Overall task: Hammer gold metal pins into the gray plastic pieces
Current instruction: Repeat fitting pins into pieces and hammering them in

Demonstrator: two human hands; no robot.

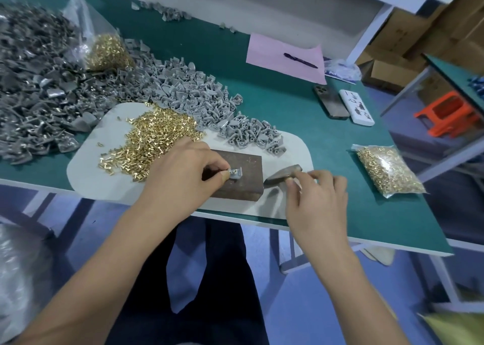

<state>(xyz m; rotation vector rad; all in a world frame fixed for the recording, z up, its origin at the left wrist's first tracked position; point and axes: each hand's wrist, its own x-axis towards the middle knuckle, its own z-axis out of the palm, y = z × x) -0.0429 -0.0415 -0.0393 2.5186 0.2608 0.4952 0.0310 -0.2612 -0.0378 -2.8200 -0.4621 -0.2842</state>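
My left hand (183, 172) pinches a gray piece (235, 173) between thumb and forefinger, holding it on top of the block (235, 185). The piece is small and angular, matte plastic; its long axis seems to run left to right, out from my fingertips, though it is too small for me to be sure. Something gold glints on it near my fingers. The block is a dark brown, flat-topped slab with worn, scuffed faces.

Just right of the block, my right hand (318, 200) has fingers loosely curled by the hammer (282, 175); I cannot tell whether they grip its handle. The dull metal head lies low, its long axis pointing from my fingers toward the block's right edge.

The block sits on a white mat (83, 172). Left of the block lies a heap of shiny brass pins (154, 137), short and headed. Behind the block spreads a pile of gray pieces (199, 96). Well right of the block lies a clear bag of pins (387, 169) on the green table (327, 137).
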